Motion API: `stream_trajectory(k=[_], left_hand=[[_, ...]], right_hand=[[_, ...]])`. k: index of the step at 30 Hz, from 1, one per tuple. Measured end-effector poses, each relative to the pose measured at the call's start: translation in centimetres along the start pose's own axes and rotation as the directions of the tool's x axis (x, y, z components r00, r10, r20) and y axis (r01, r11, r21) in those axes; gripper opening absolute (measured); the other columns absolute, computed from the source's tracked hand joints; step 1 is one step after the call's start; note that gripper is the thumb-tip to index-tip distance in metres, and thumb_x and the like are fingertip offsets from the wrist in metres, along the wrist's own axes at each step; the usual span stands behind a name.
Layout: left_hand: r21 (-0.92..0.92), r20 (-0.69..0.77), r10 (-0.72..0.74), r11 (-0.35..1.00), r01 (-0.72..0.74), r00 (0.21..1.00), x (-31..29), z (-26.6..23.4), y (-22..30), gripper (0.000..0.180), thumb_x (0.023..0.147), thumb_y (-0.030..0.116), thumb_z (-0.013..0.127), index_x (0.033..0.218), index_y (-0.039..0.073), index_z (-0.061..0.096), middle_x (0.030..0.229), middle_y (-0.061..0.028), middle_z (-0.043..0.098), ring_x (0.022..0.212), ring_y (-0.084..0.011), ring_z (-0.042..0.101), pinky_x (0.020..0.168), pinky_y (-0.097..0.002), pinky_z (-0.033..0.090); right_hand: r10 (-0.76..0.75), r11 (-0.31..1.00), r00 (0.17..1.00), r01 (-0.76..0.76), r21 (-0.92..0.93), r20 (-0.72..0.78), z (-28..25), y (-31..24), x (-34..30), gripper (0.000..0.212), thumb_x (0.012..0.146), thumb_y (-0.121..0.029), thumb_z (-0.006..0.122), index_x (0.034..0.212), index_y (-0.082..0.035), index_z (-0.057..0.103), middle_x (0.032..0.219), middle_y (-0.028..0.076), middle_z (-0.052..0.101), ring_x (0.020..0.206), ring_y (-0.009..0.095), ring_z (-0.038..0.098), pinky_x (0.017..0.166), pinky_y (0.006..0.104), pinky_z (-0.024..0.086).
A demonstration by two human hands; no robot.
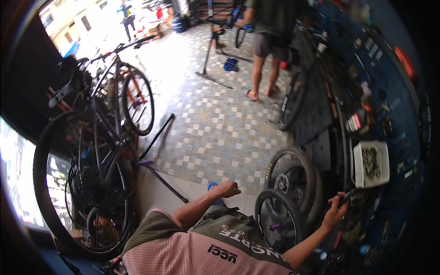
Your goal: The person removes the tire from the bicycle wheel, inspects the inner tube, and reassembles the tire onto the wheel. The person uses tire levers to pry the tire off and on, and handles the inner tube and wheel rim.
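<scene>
Item, small and dark, is at 2 o'clock from the wearer, taking 12 as straight ahead. It's pinched in the right hand, fingers curled round one end, other end poking out. Too small to tell what it is. Left hand is at 12, curled into a loose fist; nothing visible in it, can't tell if something's tucked inside.

Handling, my judgement: grip looks light, right arm well out to the side. A firmer hold nearer the item's middle would cut drop risk; stepping closer beats reaching. Dark clutter behind it would hide a dropped part, so eyes on it.

Next out: white tray with small dark parts, also 2 o'clock, just beyond the item; real gap unclear. Elbow room matters: large wheel and smaller wheel stand at 1, inboard of that forearm.

Further: bike at 10 to 11. Co-worker past 12, beside a stand, well apart.
</scene>
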State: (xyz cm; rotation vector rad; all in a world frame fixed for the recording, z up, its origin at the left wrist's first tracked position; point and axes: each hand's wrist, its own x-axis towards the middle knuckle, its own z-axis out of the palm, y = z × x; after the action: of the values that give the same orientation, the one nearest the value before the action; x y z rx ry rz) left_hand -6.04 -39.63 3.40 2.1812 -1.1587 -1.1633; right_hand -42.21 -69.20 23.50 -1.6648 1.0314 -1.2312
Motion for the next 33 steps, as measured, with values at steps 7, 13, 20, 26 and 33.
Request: stream_trajectory(k=[7, 13, 20, 26, 33], left_hand=[[-0.313, -0.324, -0.210, 0.944, 0.105, 0.923, -3.5, -11.9, -12.5, 0.049, 0.099, 0.048, 0.068, 0.109, 0.000, 0.076, 0.107, -0.0221, 0.078, 0.102, -0.0395, 0.074, 0.088, -0.0476, 0.057], [-0.601, -0.527, -0.493, 0.792, 0.107, 0.692, -7.8, -20.9, -20.3, 0.048, 0.099, 0.046, 0.069, 0.120, 0.003, 0.075, 0.116, -0.0211, 0.077, 0.106, -0.0346, 0.075, 0.091, -0.0432, 0.058], [-0.736, -0.598, -0.720, 0.667, 0.115, 0.351, -9.1, -31.7, -25.9, 0.048, 0.100, 0.042, 0.070, 0.132, 0.006, 0.072, 0.133, -0.0229, 0.070, 0.110, -0.0325, 0.075, 0.093, -0.0409, 0.058], [-0.805, -0.591, -0.802, 0.593, 0.005, -0.080, -5.9, -40.7, -37.4, 0.061, 0.099, 0.043, 0.073, 0.144, 0.004, 0.061, 0.142, -0.0258, 0.064, 0.112, -0.0351, 0.075, 0.095, -0.0407, 0.058], [-0.889, -0.364, -0.873, 0.430, -0.159, -0.324, -1.0, -41.4, -48.7, 0.075, 0.094, 0.038, 0.079, 0.154, 0.005, 0.050, 0.140, -0.0287, 0.065, 0.115, -0.0353, 0.074, 0.095, -0.0417, 0.059]], right_hand=[[-0.204, 0.971, 0.760, 0.076, 0.227, 0.617, 33.6, -11.3, 4.0, 0.011, 0.104, -0.013, 0.066, 0.109, -0.004, 0.066, 0.083, -0.004, 0.058, 0.071, 0.006, 0.052, 0.067, 0.0250, 0.045], [-0.353, 0.914, 0.317, 0.319, 0.252, 0.880, 55.7, -21.1, 0.9, 0.013, 0.094, -0.005, 0.070, 0.106, -0.003, 0.076, 0.091, 0.009, 0.071, 0.077, 0.016, 0.066, 0.070, 0.0305, 0.051], [-0.475, 0.819, -0.127, 0.298, 0.490, 0.871, 81.3, -20.2, -2.6, 0.026, 0.089, -0.003, 0.070, 0.113, -0.007, 0.078, 0.107, 0.015, 0.072, 0.090, 0.033, 0.071, 0.079, 0.0395, 0.056], [-0.362, 0.806, -0.277, 0.387, 0.448, 0.890, 102.4, -20.2, -6.7, 0.036, 0.092, -0.027, 0.074, 0.126, -0.016, 0.073, 0.088, 0.017, 0.076, 0.085, 0.038, 0.074, 0.081, 0.0474, 0.057], [-0.395, 0.759, -0.411, 0.359, 0.544, 0.822, 120.1, -22.0, -9.9, 0.041, 0.093, -0.032, 0.074, 0.130, -0.015, 0.071, 0.088, 0.020, 0.076, 0.087, 0.041, 0.074, 0.082, 0.0500, 0.056]])
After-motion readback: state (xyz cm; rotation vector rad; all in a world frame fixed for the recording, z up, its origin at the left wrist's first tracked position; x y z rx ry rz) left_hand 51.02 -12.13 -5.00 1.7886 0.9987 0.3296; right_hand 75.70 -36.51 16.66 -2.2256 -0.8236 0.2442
